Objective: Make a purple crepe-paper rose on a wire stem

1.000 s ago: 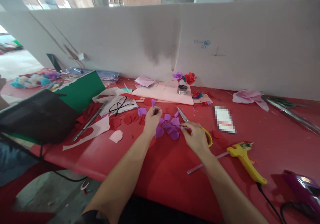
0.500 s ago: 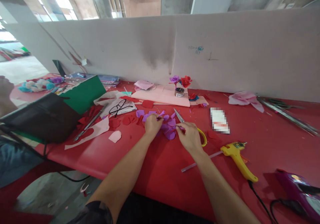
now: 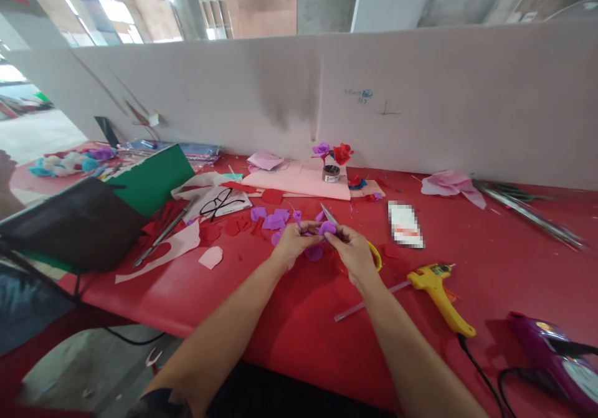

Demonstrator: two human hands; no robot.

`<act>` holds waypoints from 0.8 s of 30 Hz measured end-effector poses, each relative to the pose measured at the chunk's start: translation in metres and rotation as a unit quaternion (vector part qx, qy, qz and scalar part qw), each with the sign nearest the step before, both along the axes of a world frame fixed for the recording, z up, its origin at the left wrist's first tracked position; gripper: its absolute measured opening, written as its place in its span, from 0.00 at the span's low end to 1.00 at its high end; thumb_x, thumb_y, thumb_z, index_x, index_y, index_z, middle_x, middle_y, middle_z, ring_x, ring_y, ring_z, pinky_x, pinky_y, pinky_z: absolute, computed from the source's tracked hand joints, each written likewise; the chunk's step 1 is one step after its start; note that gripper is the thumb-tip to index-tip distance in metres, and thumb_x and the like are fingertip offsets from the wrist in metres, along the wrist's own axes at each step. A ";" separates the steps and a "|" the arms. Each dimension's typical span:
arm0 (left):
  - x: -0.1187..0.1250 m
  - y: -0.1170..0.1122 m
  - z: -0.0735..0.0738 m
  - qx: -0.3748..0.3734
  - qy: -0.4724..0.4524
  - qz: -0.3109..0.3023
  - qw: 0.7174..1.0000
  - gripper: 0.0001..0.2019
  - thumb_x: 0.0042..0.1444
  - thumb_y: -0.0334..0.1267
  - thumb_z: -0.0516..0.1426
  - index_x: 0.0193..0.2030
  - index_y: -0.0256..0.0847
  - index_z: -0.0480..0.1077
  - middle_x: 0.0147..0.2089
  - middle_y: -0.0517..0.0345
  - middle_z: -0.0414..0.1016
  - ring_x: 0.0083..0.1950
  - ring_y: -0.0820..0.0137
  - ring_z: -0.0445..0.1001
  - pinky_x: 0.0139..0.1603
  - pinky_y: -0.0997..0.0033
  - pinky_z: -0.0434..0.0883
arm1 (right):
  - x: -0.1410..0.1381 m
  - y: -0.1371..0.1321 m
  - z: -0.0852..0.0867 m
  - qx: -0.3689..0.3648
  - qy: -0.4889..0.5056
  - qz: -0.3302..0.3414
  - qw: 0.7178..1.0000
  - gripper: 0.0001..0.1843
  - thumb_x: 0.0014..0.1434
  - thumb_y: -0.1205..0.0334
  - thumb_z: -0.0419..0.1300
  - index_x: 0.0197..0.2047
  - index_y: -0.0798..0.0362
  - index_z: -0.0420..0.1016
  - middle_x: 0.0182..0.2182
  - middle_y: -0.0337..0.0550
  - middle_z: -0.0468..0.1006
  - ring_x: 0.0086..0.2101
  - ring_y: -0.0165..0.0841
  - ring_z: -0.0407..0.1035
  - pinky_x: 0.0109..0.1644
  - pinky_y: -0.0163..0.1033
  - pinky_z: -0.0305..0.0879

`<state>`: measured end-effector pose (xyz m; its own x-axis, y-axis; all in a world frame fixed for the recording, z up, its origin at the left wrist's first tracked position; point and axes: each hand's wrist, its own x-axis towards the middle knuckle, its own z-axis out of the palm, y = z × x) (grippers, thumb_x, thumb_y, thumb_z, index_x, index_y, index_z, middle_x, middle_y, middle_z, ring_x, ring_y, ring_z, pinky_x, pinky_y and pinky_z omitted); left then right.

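Note:
Both my hands meet over the red table [image 3: 289, 318]. My left hand [image 3: 290, 243] and my right hand [image 3: 351, 251] pinch a small purple felt petal [image 3: 326, 227] between their fingertips. More purple petals [image 3: 273, 221] lie scattered on the table just beyond my left hand, and one lies under my hands [image 3: 314, 253]. Scissors with yellow handles [image 3: 331, 216] lie behind my right hand, blades pointing away. Red petal pieces [image 3: 233, 226] sit to the left of the purple ones.
A yellow glue gun [image 3: 436, 290] with a clear stick lies to the right, a purple device [image 3: 551, 356] at far right. Pink foam sheet [image 3: 299, 181], a small tin holding purple and red flowers [image 3: 331, 172], glasses [image 3: 219, 200], green sheet [image 3: 152, 178], black bag [image 3: 70, 218], white partition behind.
My hands left the petal pile and came together; both now pinch one purple petal lifted off the table. The camera tilted down slightly.

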<state>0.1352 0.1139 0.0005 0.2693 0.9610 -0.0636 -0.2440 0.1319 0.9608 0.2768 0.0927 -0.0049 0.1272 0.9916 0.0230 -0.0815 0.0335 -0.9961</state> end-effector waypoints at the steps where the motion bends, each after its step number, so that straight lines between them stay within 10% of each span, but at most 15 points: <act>1: 0.001 -0.002 0.002 -0.007 -0.014 -0.009 1.000 0.20 0.37 0.38 0.69 0.40 0.35 0.77 0.33 0.56 0.76 0.34 0.73 0.73 0.38 0.73 0.68 | 0.001 0.000 0.001 -0.002 -0.001 -0.002 1.000 0.12 0.45 0.55 0.66 0.32 0.52 0.77 0.30 0.39 0.81 0.33 0.36 0.74 0.45 0.43 0.69; 8: 0.000 -0.002 0.006 -0.013 0.003 0.023 1.000 0.15 0.40 0.45 0.67 0.30 0.35 0.77 0.18 0.64 0.66 0.19 0.82 0.55 0.21 0.76 0.52 | 0.002 -0.002 0.002 -0.012 0.004 0.006 1.000 0.15 0.41 0.58 0.68 0.34 0.51 0.74 0.25 0.37 0.79 0.28 0.34 0.73 0.37 0.40 0.70; 24: -0.002 0.004 0.005 -0.074 0.006 0.054 0.996 0.10 0.38 0.40 0.65 0.25 0.35 0.75 0.12 0.69 0.56 0.16 0.82 0.47 0.21 0.73 0.45 | 0.005 0.000 -0.002 0.003 -0.033 -0.049 0.998 0.16 0.45 0.50 0.67 0.32 0.53 0.76 0.24 0.40 0.79 0.27 0.35 0.73 0.31 0.38 0.66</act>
